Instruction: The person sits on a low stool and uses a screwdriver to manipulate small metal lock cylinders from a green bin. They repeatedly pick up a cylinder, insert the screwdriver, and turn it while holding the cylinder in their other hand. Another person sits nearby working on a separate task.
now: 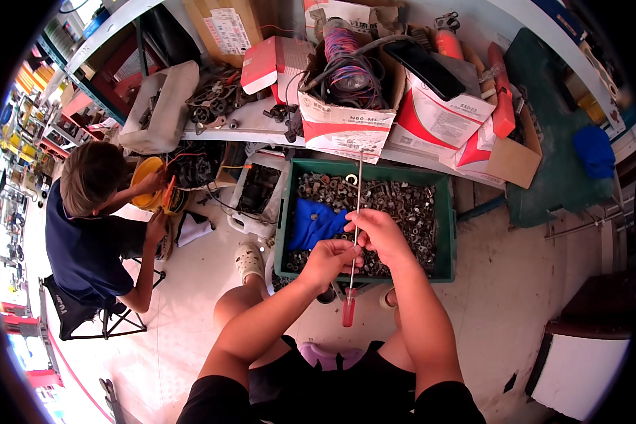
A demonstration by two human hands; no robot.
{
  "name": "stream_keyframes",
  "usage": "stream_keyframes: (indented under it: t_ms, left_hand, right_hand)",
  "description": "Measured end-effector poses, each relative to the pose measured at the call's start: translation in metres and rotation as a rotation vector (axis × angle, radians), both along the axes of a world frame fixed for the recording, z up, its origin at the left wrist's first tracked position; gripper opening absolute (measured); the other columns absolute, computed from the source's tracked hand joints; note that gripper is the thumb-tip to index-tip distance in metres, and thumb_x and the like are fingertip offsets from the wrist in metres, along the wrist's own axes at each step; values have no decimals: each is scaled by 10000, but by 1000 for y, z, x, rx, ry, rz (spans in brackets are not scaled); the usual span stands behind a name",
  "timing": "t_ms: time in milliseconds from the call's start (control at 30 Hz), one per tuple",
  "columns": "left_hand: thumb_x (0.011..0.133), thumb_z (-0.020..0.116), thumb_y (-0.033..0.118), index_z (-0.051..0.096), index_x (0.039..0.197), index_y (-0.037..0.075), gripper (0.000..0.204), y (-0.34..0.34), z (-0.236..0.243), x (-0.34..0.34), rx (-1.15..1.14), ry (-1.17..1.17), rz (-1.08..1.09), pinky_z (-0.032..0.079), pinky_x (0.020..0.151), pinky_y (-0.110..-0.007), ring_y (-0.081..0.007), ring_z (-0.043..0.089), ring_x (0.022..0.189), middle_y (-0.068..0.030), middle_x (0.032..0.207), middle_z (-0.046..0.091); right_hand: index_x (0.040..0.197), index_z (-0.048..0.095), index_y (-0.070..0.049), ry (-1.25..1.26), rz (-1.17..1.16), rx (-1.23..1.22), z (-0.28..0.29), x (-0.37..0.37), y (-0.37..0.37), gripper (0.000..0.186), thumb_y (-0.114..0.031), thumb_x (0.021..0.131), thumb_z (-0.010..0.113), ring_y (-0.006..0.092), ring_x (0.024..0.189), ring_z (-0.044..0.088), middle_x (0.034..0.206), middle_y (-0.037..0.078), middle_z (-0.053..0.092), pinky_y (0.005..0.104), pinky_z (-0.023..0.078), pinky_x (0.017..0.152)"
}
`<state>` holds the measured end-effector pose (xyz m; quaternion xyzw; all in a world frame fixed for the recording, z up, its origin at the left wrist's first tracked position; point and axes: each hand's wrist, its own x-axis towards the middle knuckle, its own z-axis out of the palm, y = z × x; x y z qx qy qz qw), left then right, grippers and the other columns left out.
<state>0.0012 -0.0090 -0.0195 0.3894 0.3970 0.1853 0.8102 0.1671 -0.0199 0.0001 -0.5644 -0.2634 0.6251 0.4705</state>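
Note:
A long screwdriver (348, 311) with a thin metal shaft and a clear red handle is held over a green bin (444, 233), its handle toward me and its tip pointing away. My left hand (329, 263) closes around the shaft above the handle. Just farther along, my right hand (379, 237) pinches the shaft between thumb and fingers. Beneath both hands, the bin is filled with loose nuts, bolts and other small metal parts (396, 194). A blue cloth (316, 222) lies on those parts, left of my hands.
Another person (92, 219) sits at the left on a folding stool, hands at a yellow bucket (147, 185). Beyond the bin, a shelf carries a carton of wires (350, 120) and a black phone (425, 69) on a box. A white tray (251, 225) stands left of the bin.

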Motion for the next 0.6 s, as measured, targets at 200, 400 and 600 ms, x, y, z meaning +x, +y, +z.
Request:
stream_keyframes:
  t_ms: [200, 400, 600]
  left_hand:
    - [1012, 534, 214, 638, 1031, -1, 239, 2, -3, -4, -39, -19, -61, 561, 765, -306, -185, 683, 829, -84, 905, 675]
    - [983, 581, 175, 612, 1016, -7, 187, 2, 1, -4, -79, -25, -34, 578, 766, -326, -205, 690, 817, -85, 885, 664]
    - [933, 650, 106, 563, 936, 0, 137, -2, 3, -1, -70, -16, 23, 605, 733, -336, -215, 702, 773, -89, 865, 652]
  right_hand:
    - [991, 653, -2, 133, 43, -20, -5, 2, -2, 253, -218, 990, 522, 49, 575, 489, 892, 74, 658, 192, 345, 473]
    - [964, 651, 0, 80, -1, 16, -11, -3, -1, 194, -174, 971, 566, 55, 564, 488, 831, 70, 656, 201, 357, 481]
    - [835, 601, -37, -77, -95, 15, -19, -8, 1, 181, -182, 916, 674, 56, 541, 485, 720, 17, 602, 210, 324, 443]
